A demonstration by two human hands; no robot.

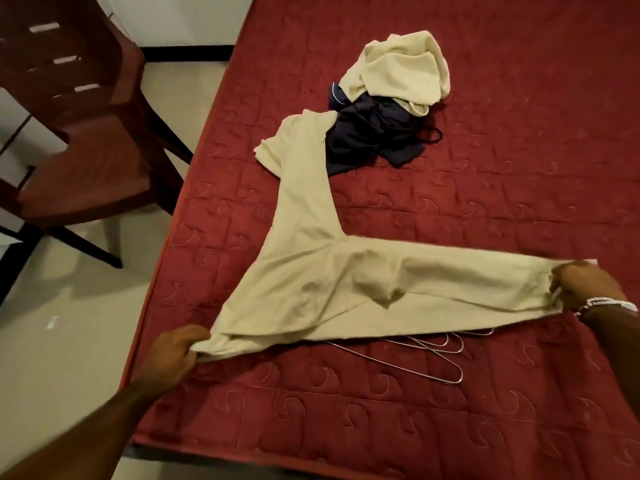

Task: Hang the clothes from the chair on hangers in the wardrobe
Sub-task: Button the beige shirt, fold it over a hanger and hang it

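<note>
Garment [311,278] (cream, one limb trailing far) lies stretched left-to-right on near mattress [485,202]: left hand [176,348] pinches near-left end, right hand [585,289] clutches right end; wire hangers [459,374] just beneath, nearer right hand.

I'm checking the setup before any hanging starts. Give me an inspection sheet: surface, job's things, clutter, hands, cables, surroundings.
Surface: red quilted mattress.
Job's things: cream garment stretched flat between both hands; wire hangers partly under it; cream cloth heaped on dark cloth farther back.
Clutter: white scrap on the floor.
Hands: left hand grips one end of the garment; right hand grips the other, with a bead bracelet at the wrist.
Cables: nothing seen.
Surroundings: brown chair left of the mattress; pale floor; wardrobe not in view.
</note>
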